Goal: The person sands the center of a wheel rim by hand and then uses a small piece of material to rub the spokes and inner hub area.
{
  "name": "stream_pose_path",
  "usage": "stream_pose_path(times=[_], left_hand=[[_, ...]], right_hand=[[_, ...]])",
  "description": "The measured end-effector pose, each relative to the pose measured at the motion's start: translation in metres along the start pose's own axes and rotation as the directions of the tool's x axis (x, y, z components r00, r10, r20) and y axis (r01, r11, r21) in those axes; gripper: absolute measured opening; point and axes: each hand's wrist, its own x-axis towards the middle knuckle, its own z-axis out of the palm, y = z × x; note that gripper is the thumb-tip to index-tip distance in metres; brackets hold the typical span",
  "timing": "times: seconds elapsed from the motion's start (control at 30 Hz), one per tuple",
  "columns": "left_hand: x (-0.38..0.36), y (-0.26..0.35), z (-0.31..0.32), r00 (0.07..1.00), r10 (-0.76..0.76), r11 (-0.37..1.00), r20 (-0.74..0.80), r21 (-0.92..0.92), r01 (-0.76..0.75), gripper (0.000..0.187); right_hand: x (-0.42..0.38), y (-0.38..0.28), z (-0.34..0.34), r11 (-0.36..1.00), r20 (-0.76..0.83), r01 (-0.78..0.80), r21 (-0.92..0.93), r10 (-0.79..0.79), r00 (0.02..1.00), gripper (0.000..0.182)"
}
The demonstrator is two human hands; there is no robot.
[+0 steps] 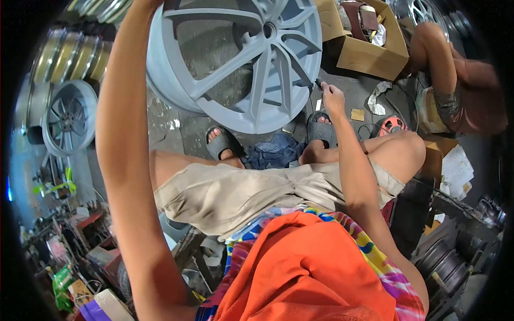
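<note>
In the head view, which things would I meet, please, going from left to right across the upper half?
Silver spoked wheel, left arm, large grey wheel, right hand, yellowish scrap, crumpled pale sheet, co-worker's bent leg.

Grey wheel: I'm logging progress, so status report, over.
Right hand holding dark object beside grey wheel; left hand out of view. Wheel's spoked face showing. Blue cloth between sandals; nothing visibly blocking right hand.
</note>
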Motion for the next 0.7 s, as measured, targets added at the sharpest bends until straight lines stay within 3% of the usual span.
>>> stream_pose_path(times=[0.07,0.13,0.2,0.23,0.37,0.43,0.47,0.53,0.6,0.67,0.7], left_hand=[[-0.041,0.004,0.023,0.906,0.131,0.988,-0.403,0.133,-0.084,0.035],[-0.09,-0.003,-0.002,0.958,-0.253,0.957,-0.135,-0.182,0.227,0.051],[-0.108,0.015,0.016,0.818,-0.496,0.821,-0.292,-0.465,0.332,0.051],[-0.107,0.012,0.01,0.798,-0.557,0.764,-0.23,-0.518,0.385,0.052],[-0.113,0.006,0.005,0.707,-0.66,0.705,-0.255,-0.535,0.465,0.049],[-0.118,0.002,0.003,0.705,-0.675,0.67,-0.219,-0.581,0.462,0.048],[-0.12,0.003,0.002,0.696,-0.691,0.634,-0.196,-0.626,0.454,0.048],[-0.123,0.006,0.004,0.688,-0.687,0.653,-0.233,-0.613,0.444,0.046],[-0.125,0.012,0.004,0.728,-0.634,0.719,-0.259,-0.543,0.433,0.045],[-0.127,0.015,0.004,0.735,-0.629,0.725,-0.254,-0.533,0.436,0.045],[-0.127,0.016,0.004,0.743,-0.62,0.734,-0.25,-0.519,0.438,0.045]], right_hand=[[-0.004,-0.004,0.001,0.999,-0.012,-0.034,0.003,0.034,0.999,0.043],[0.011,0.021,0.022,0.994,-0.066,0.031,0.107,-0.024,0.998,0.041],[-0.005,-0.001,0.014,0.993,-0.062,-0.025,0.116,0.033,0.998,0.04],[-0.01,-0.008,0.01,0.993,-0.045,-0.062,0.1,0.067,0.997,0.039],[-0.003,-0.008,0.022,0.994,-0.164,0.062,0.086,-0.047,0.985,0.037],[0.002,-0.011,0.024,0.954,-0.294,0.258,0.152,-0.205,0.934,0.039],[0.0,-0.02,0.02,0.954,-0.29,0.258,0.149,-0.207,0.934,0.039],[-0.001,-0.045,0.003,0.919,-0.188,0.236,0.315,-0.183,0.965,0.042],[-0.019,-0.088,-0.02,0.912,-0.218,0.32,0.256,-0.268,0.939,0.038],[-0.032,-0.117,-0.03,0.851,-0.034,0.374,0.369,-0.39,0.92,0.031],[-0.034,-0.125,-0.025,0.802,-0.028,0.46,0.381,-0.488,0.873,0.031]])
